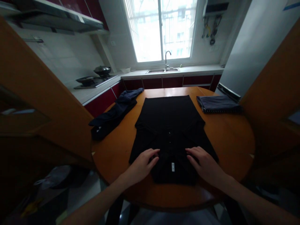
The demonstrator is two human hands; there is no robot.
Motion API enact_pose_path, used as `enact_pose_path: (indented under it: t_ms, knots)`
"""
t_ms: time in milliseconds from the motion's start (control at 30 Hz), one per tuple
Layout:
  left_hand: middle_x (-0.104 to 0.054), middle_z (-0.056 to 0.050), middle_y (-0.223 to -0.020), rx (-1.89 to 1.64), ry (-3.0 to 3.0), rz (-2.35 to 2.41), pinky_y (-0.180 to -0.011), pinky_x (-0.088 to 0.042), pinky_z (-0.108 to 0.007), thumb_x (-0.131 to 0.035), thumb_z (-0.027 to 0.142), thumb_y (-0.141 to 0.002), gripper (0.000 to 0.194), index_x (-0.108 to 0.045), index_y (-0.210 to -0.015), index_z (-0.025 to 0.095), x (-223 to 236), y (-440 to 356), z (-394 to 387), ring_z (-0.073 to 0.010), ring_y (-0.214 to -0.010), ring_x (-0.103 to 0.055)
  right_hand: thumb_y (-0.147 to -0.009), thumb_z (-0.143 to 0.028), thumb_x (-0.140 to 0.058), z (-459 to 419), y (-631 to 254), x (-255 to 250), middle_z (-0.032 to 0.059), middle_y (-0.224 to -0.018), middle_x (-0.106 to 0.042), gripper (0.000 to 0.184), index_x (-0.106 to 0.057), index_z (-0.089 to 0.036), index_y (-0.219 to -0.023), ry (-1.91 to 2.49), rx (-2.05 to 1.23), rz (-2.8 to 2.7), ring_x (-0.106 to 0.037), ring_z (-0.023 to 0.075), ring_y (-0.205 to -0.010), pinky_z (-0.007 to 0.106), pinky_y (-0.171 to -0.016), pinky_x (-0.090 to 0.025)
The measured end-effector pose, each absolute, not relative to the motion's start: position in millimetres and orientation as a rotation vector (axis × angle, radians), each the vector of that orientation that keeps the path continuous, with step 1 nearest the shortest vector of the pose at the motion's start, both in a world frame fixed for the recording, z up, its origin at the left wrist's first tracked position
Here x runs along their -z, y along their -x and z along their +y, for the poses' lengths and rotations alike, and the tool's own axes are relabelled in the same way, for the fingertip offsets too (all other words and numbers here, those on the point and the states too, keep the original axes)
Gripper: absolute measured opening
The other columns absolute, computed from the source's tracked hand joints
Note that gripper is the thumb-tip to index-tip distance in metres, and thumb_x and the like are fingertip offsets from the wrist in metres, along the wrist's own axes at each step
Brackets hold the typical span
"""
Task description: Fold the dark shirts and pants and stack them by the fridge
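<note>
A black polo shirt [170, 112] lies spread on the round wooden table [112, 156], its collar end towards me. Small buttons show down its middle, and a white label [172, 167] sits inside the neck. My left hand [144, 162] rests on the shirt left of the collar, fingers slightly curved and thumb apart from them. On the collar's other side, my right hand [202, 162] touches the cloth in much the same way, thumb and fingers apart. Neither hand visibly grips the fabric.
Dark blue clothing [117, 111] lies at the table's left edge. A folded grey-blue cloth [219, 103] is at the right. Beyond are a sink [161, 71] under the window and a stove [96, 82] with pans. A fridge [253, 40] stands at the right.
</note>
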State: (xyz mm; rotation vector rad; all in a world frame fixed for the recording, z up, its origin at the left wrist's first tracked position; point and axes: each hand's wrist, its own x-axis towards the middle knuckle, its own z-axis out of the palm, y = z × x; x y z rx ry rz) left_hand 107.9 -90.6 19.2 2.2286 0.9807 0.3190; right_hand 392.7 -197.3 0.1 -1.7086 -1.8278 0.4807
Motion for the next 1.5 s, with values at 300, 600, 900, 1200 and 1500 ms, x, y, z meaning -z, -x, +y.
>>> enact_pose_path:
  t_ms: [300, 600, 900, 1200, 1500]
  knots:
    - [-0.065, 0.0, -0.079, -0.175, -1.895, 0.902, -0.061, -0.043, -0.025, -0.065, 0.036, -0.086, 0.034, -0.066, -0.114, 0.016, -27, -137, -56, -0.0147, -0.07, -0.058, -0.089, -0.031, -0.062, -165, -385, -12, 0.0026, -0.085, -0.072, 0.027, -0.069, -0.02, -0.112, 1.708, -0.931, -1.731, -0.065, 0.0183, -0.074, 0.03, -0.066, -0.048]
    - [-0.067, -0.001, -0.085, -0.306, -1.85, 0.876, -0.068, -0.046, -0.025, -0.074, 0.027, -0.075, 0.024, -0.073, -0.097, 0.016, -13, -138, -48, -0.0143, -0.075, -0.061, -0.084, -0.029, -0.063, -150, -390, -14, 0.0042, -0.086, -0.075, 0.02, -0.076, -0.016, -0.092, 1.584, -1.126, -1.667, -0.065, 0.0196, -0.08, 0.03, -0.073, -0.048]
    - [-0.074, -0.003, -0.086, -0.35, -1.897, 0.957, -0.069, -0.05, -0.027, -0.069, 0.027, -0.08, 0.018, -0.075, -0.094, 0.016, -14, -143, -55, -0.0174, -0.077, -0.066, -0.084, -0.028, -0.062, -147, -393, -8, 0.0031, -0.084, -0.075, 0.02, -0.076, -0.017, -0.092, 1.617, -1.144, -1.69, -0.066, 0.0207, -0.08, 0.031, -0.072, -0.049]
    - [-0.069, -0.001, -0.083, -0.506, -2.176, 0.953, -0.067, -0.047, -0.025, -0.067, 0.015, -0.08, 0.014, -0.074, -0.091, 0.019, -2, -145, -63, -0.0146, -0.073, -0.061, -0.083, -0.021, -0.064, -144, -391, -7, -0.0008, -0.074, -0.065, 0.003, -0.065, -0.018, -0.082, 1.655, -0.992, -1.742, -0.057, 0.0141, -0.068, 0.025, -0.06, -0.042]
    - [-0.067, -0.001, -0.09, -0.506, -2.316, 0.947, -0.066, -0.046, -0.025, -0.065, 0.017, -0.087, 0.009, -0.072, -0.092, 0.021, 1, -143, -65, -0.014, -0.074, -0.06, -0.091, -0.008, -0.05, -159, -379, -4, 0.0042, -0.089, -0.066, 0.02, -0.064, -0.02, -0.083, 1.718, -0.42, -2.044, -0.062, 0.0182, -0.082, 0.029, -0.074, -0.047]
